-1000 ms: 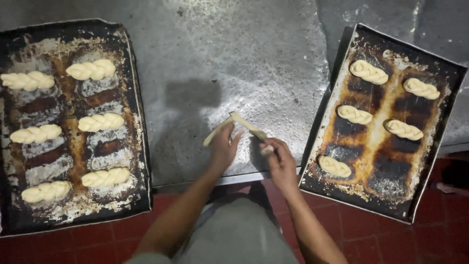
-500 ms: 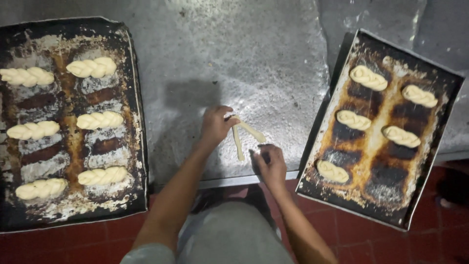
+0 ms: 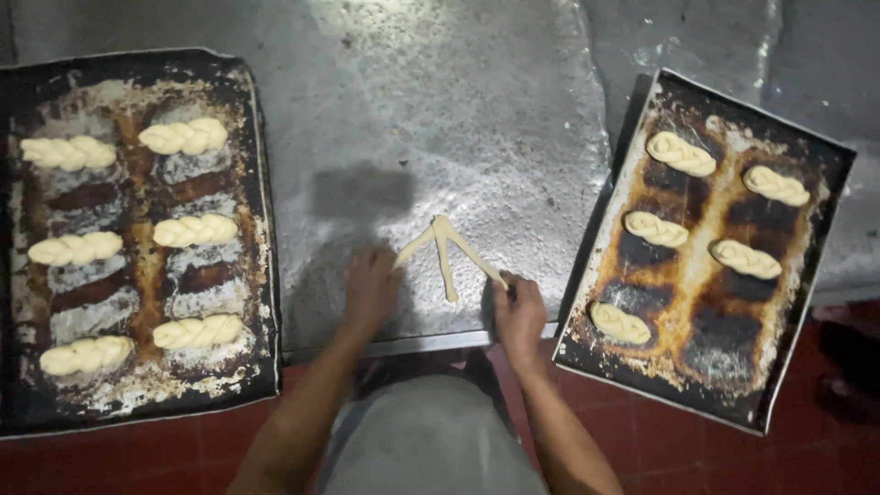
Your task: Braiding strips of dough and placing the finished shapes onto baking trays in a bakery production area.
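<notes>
Two bare hands worked at the near edge of the metal table (image 3: 440,101), above red floor tiles (image 3: 229,440) and the person's grey garment (image 3: 426,440). The left hand (image 3: 371,289) lay with its fingers (image 3: 385,266) closed about the end of the left strand, though motion blur hid the exact grip; the right hand (image 3: 520,307) pinched the tip of the right strand between nearly closed fingers (image 3: 504,282). Just beyond them the three dough strands (image 3: 445,252) fanned from one joined point on the floured surface, the middle strand lying free and pointing toward the person. Risk, as a judgement: the thin strands could stretch or tear if pulled unevenly, and the joined tip could part under tension; a free end so near the table's front lip could slip over it. Open room lay mostly ahead, where a broad bare stretch of the table ran to the far edge. Sideways room was tighter: the left baking tray (image 3: 261,238), carrying six braided dough pieces (image 3: 188,229), sat well apart, while the right baking tray (image 3: 623,156), set askew with five braided pieces (image 3: 655,228) and its near corner overhanging the table edge, stood close beside the right hand and could be knocked.
</notes>
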